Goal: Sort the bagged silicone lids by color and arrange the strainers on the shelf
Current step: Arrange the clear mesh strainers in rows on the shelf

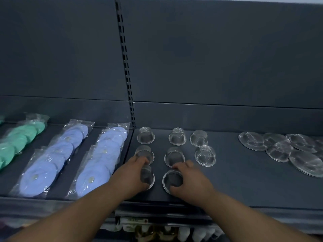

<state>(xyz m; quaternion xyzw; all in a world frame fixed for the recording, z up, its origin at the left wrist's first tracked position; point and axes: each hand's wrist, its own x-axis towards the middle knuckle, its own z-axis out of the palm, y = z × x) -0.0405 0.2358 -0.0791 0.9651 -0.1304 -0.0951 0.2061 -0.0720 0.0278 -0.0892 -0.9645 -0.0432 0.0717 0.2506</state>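
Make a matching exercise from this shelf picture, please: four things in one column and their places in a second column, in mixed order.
Things:
1 green lids
2 blue lids
3 flat strainers
4 right hand

Places:
a far right of the shelf
b gripping a small strainer at the front edge
c far left
d just right of the green lids

Pairs: 1-c, 2-d, 3-a, 4-b

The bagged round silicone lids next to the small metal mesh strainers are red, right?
No. The head view shows those bagged round silicone lids are pale blue, not red; they do lie next to the small metal mesh strainers.
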